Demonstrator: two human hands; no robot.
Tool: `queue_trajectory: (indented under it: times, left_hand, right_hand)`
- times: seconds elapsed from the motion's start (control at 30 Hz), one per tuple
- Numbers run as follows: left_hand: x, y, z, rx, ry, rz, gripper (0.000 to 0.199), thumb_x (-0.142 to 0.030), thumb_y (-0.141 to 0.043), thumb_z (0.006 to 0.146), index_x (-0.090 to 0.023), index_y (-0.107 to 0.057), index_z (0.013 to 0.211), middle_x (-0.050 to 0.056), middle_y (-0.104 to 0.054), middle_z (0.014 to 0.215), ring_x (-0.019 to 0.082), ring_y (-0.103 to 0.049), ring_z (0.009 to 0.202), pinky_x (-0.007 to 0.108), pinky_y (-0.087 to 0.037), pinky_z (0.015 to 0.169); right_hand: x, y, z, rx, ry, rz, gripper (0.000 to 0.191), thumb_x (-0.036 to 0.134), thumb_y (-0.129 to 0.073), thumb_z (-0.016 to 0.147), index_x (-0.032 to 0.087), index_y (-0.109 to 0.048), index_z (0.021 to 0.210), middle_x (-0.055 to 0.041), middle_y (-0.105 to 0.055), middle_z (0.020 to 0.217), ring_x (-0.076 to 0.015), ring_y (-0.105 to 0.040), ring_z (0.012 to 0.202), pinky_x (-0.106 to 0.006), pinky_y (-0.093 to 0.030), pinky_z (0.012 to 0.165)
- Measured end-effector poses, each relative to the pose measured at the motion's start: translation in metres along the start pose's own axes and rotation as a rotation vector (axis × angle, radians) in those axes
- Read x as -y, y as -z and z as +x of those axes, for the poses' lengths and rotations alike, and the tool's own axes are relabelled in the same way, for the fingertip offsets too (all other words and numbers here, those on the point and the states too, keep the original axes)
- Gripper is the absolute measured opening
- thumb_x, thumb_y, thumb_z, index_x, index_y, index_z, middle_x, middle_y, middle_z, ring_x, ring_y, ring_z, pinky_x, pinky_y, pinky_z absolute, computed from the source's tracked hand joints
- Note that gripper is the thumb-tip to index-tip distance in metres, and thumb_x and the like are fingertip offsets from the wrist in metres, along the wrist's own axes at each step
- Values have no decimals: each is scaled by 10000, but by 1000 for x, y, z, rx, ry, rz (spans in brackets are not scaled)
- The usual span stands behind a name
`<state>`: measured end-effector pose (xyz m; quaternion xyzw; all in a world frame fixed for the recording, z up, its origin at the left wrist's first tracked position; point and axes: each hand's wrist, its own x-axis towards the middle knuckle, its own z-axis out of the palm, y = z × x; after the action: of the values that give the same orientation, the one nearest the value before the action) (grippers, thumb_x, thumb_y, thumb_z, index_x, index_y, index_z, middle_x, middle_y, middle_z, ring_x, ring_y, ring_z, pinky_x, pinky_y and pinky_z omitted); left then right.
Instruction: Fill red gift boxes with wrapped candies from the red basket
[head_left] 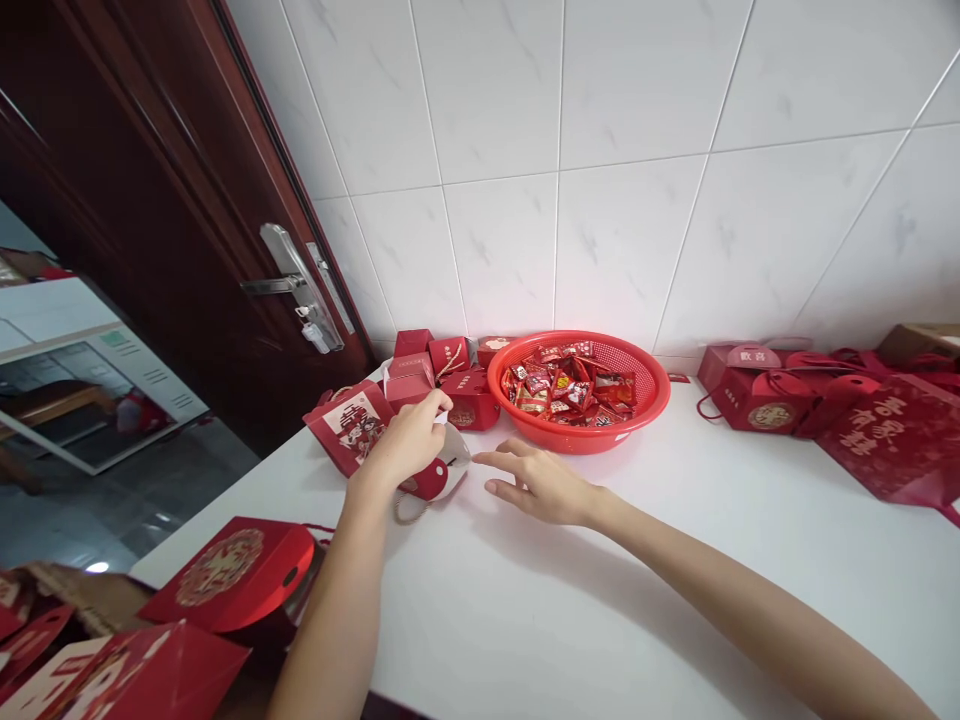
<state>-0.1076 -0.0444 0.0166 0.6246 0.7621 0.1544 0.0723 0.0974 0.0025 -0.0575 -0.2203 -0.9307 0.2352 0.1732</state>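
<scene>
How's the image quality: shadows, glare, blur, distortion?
Head view: soft shadow from the right forearm on the white table; head view: small bright glare spot on the floor, lower left; head view: no obvious motion blur on left hand or right hand; head view: wide-angle stretch near the edges.

Hands: 2, being 1 left hand [412, 435] and 1 right hand [541, 482]. Pale-flapped box [429, 482] at the fingers: 1. Left-side boxes [409, 378] near basket, overlapping: at least 5. Right-side boxes [769, 402]: at least 3. Lower-left boxes [225, 568]: at least 3. Red basket [654, 392]: 1. Wrapped sweets [566, 385], heaped: over 10, exact count hidden. Counter [510, 620]: 1. Door [157, 190]: 1.
</scene>
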Motion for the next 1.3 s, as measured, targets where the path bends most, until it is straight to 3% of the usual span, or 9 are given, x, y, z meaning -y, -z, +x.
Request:
queue_trajectory:
  times: [0.17, 0.27, 0.5, 0.63, 0.73, 0.97, 1.1, 1.2, 1.3]
  left_hand:
    - [-17, 10, -1, -30, -210, -255, 336, -164, -397, 778, -234, -654, 984, 21, -740, 962, 224, -674, 778, 315, -499, 686]
    - [-32, 11, 1, 39, -338, -423, 288, -221, -441, 760, -220, -716, 846, 16, -764, 961, 231, -692, 834, 320, -539, 754]
    - [-68, -23, 2, 205, -425, -483, 363, -172, -491, 736, -228, -805, 910, 17, -796, 975, 253, -718, 969, 333, -553, 889]
    - [-77, -40, -6, 217, -445, -410, 274, -226, -562, 813, -225, -798, 950, 35, -794, 1003, 263, -727, 952, 326, -555, 835]
    - [-72, -35, -9, 309, -510, -380, 284, -308, -643, 818, -249, -777, 1061, 40, -775, 1110, 295, -696, 1078, 349, -542, 897]
    - [-32, -16, 3, 631, -548, -272, 907, -466, -908, 527, -301, -627, 1373, 56, -572, 1474, 338, -533, 1362, 364, -436, 1109]
    - [-24, -25, 9, 743, -490, -107, 996, -456, -872, 584, -232, -513, 1485, 110, -485, 1535, 363, -478, 1404, 405, -403, 1144]
    - [-26, -32, 11, 731, -491, -152, 911, -451, -820, 671, -238, -498, 1496, 100, -479, 1546, 348, -474, 1410, 403, -390, 1151]
    - [-31, -38, 12, 614, -499, -279, 802, -409, -786, 726, -272, -521, 1470, 75, -552, 1497, 314, -532, 1355, 389, -414, 1118]
  right_hand:
    - [10, 17, -17, -115, -51, -19, 403, 437, -431, 1039, 266, -562, 1380, -122, -619, 1236, -200, -663, 865, -339, -518, 743]
    - [20, 34, -36, -231, -90, -44, 387, 443, -433, 1032, 248, -574, 1336, -117, -648, 1208, -189, -666, 801, -308, -500, 670]
    - [25, 52, -72, -397, -307, -136, 322, 414, -434, 1012, 225, -687, 1073, -42, -752, 861, -175, -612, 584, -292, -390, 557]
    - [21, 52, -77, -333, -391, -115, 258, 387, -524, 956, 251, -711, 1069, -39, -769, 886, -205, -659, 660, -298, -416, 587]
    - [17, 62, -81, -245, -380, 20, 283, 409, -579, 928, 250, -711, 1120, -45, -766, 925, -209, -675, 721, -306, -471, 628]
    - [-2, 84, -103, 103, -337, 112, 835, 582, -780, 740, 289, -510, 1473, -119, -713, 1203, -231, -699, 829, -313, -534, 664]
    - [-5, 77, -103, 287, -495, -3, 927, 697, -751, 702, 176, -561, 1444, -196, -717, 1178, -333, -694, 922, -388, -536, 731]
    - [5, 78, -101, 240, -458, -13, 1035, 648, -776, 713, 232, -370, 1570, -179, -658, 1310, -333, -688, 985, -384, -540, 759]
    - [19, 82, -103, 121, -231, -51, 970, 482, -804, 777, 425, -265, 1581, -90, -440, 1571, -285, -677, 1059, -351, -534, 812]
